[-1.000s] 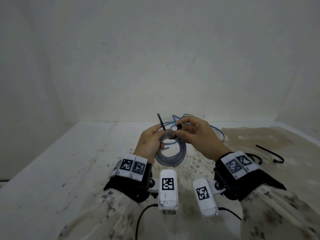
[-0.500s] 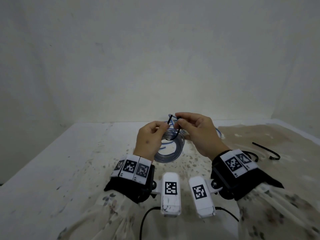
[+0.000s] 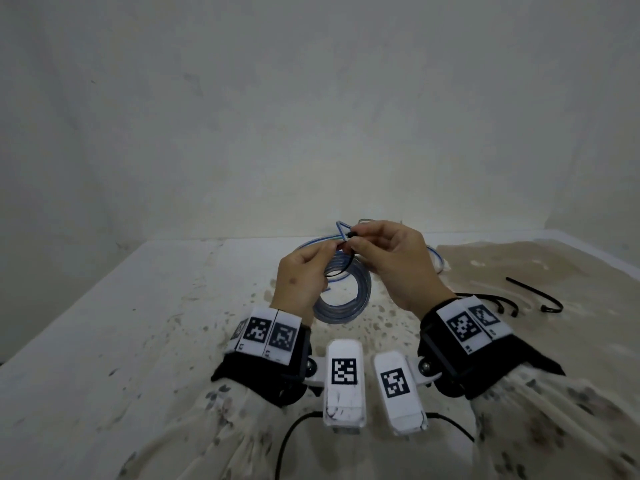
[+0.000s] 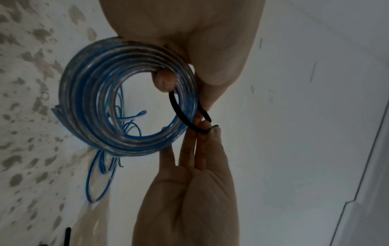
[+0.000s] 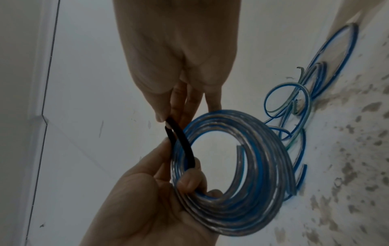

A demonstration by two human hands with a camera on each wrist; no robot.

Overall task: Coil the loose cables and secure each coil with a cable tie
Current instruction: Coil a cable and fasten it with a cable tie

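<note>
coil above table, spare ties right

Bare tabletop is being left free on the left; the far middle is being blocked by loose cables, the right by spare cable ties.

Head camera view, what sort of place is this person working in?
Probably a bare recording booth or makeshift workbench, not a lived-in room: a stained white tabletop enclosed by plain white walls, with only loose blue cables and spare black cable ties on it.
</note>
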